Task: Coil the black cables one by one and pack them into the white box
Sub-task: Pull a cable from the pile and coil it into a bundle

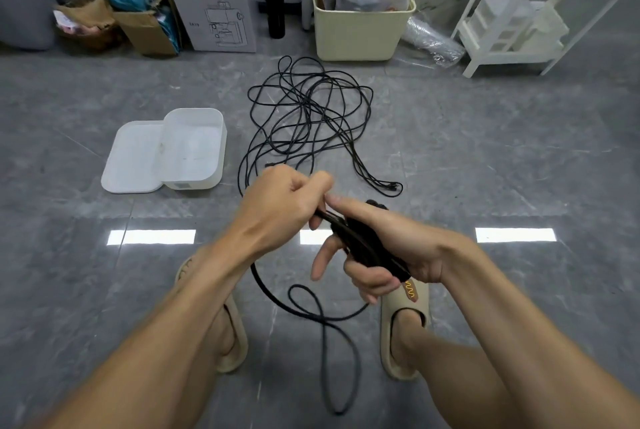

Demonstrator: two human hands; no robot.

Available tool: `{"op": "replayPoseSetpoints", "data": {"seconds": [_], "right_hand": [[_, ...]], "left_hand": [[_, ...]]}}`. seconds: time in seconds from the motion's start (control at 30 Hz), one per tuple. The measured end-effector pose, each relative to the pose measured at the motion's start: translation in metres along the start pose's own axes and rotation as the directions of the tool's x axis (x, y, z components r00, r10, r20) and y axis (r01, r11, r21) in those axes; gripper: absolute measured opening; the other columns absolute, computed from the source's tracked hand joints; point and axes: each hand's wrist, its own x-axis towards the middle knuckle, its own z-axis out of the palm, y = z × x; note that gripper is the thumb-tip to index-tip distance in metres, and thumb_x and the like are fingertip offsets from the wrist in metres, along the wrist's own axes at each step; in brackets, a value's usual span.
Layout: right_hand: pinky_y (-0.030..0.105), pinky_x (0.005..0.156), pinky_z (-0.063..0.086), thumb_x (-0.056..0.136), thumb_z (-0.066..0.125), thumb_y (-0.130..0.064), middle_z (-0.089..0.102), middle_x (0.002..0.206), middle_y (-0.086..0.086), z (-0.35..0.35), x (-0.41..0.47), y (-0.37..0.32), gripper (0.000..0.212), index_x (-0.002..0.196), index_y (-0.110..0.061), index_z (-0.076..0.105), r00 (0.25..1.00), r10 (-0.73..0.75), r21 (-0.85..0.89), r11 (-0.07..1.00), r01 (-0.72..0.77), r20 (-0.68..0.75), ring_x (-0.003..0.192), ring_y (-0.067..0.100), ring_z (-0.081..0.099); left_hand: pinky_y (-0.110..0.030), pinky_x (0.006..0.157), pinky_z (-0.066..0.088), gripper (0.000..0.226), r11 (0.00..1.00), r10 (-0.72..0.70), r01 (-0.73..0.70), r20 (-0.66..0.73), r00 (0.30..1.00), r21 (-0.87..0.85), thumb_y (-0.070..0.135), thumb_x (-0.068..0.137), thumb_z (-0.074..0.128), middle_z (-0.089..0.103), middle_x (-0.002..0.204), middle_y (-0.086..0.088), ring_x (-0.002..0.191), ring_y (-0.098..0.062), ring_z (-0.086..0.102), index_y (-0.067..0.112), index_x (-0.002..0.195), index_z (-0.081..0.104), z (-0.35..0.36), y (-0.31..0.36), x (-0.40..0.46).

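Between the two hands, held close together above the grey floor (485, 158), sits a partly wound coil (363, 241) of black cable. The right hand (391, 248) curls round this bundle, thumb stretched along its top. The left hand (287, 200) pinches a strand where it meets the coil, fingers curled tight. Below both hands a loose length of the same cable (325, 318) hangs in a loop over the floor between two beige slippers (405, 318). Beyond the hands lies a tangled heap of black cables (304, 110), untouched. Left of that heap, beyond the left hand, stands the open white box (194, 148) with its lid (131, 158) touching its left side.
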Motion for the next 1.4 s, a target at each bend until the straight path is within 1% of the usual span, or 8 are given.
{"op": "replayPoseSetpoints", "data": {"seconds": [0.17,0.33,0.5,0.7,0.8,1.03,1.17,1.4], "right_hand": [[0.027,0.058,0.048,0.096,0.045,-0.059,0.039,0.041,-0.001,0.008,0.011,0.007,0.067,0.122,-0.001,0.064,0.879,-0.237,0.246,0.959,0.143,0.414,0.035,0.009,0.041],[0.028,0.066,0.052,0.102,0.046,-0.033,0.038,0.046,0.005,0.014,0.016,0.009,0.054,0.141,0.004,0.039,0.74,-0.478,0.465,0.849,0.251,0.473,0.036,0.014,0.044],[0.029,0.069,0.052,0.104,0.041,-0.035,0.043,0.049,0.004,0.015,0.013,0.01,0.057,0.152,-0.005,0.035,0.651,-0.668,0.598,0.701,0.389,0.36,0.039,0.019,0.042],[0.037,0.081,0.055,0.102,0.051,-0.03,0.051,0.055,0.012,0.011,0.013,0.005,0.069,0.159,-0.015,0.015,0.608,-0.793,0.727,0.435,0.532,0.03,0.051,0.027,0.062],[0.04,0.094,0.051,0.102,0.055,-0.033,0.066,0.077,0.021,0.0,0.009,0.003,0.069,0.159,-0.027,0.017,0.637,-0.749,0.696,0.358,0.622,-0.184,0.076,0.034,0.069],[0.032,0.08,0.059,0.091,0.054,-0.046,0.069,0.079,0.008,-0.002,0.002,-0.005,0.064,0.151,-0.03,0.04,0.614,-0.529,0.515,0.342,0.786,-0.586,0.078,0.024,0.073],[0.038,0.096,0.054,0.098,0.051,-0.044,0.069,0.08,0.009,-0.004,-0.004,-0.012,0.036,0.131,-0.033,0.062,0.533,-0.477,0.341,0.433,0.835,-0.699,0.084,0.025,0.073],[0.043,0.112,0.04,0.104,0.048,-0.036,0.074,0.083,0.012,-0.017,-0.001,-0.005,0.067,0.159,-0.04,0.01,0.409,-0.511,-0.123,0.725,0.678,-0.756,0.092,0.027,0.075]], "left_hand": [[-0.031,0.059,0.035,0.067,0.989,0.027,-0.041,-0.102,0.994,-0.141,0.058,0.092,0.039,0.047,0.05,0.002,0.052,-0.011,0.043,0.005,0.052,0.049,0.005,-0.002,0.003],[-0.032,0.082,0.044,0.066,0.958,-0.048,0.06,0.049,0.998,-0.281,0.052,0.106,0.022,0.062,0.071,0.004,0.072,-0.009,0.058,0.016,0.073,0.067,0.014,0.0,0.004],[-0.022,0.098,0.045,0.062,0.782,-0.131,0.288,0.306,0.943,-0.552,0.046,0.106,0.016,0.074,0.103,0.001,0.11,-0.012,0.066,0.01,0.109,0.067,0.025,0.003,-0.001],[-0.023,0.082,0.052,0.065,0.529,-0.163,0.42,0.397,0.903,-0.738,0.049,0.105,0.016,0.076,0.083,-0.003,0.089,-0.009,0.072,0.017,0.095,0.072,0.042,0.006,-0.006],[-0.033,0.102,0.047,0.073,0.464,-0.166,0.479,0.458,0.873,-0.745,0.057,0.102,0.011,0.075,0.11,-0.008,0.11,-0.015,0.068,0.013,0.115,0.067,0.051,0.004,-0.007],[-0.041,0.113,0.038,0.095,0.491,-0.159,0.612,0.628,0.762,-0.619,0.074,0.093,0.008,0.061,0.136,-0.016,0.123,-0.027,0.061,0.004,0.145,0.045,0.047,-0.01,-0.003],[-0.037,0.104,0.042,0.097,0.522,-0.176,0.627,0.647,0.742,-0.578,0.074,0.092,0.003,0.064,0.132,-0.015,0.12,-0.027,0.064,0.005,0.141,0.05,0.041,-0.006,-0.003],[-0.033,0.088,0.049,0.101,0.553,-0.194,0.645,0.671,0.715,-0.528,0.077,0.09,0.005,0.069,0.124,-0.016,0.104,-0.026,0.07,0.0,0.141,0.046,0.035,-0.005,-0.003]]}}
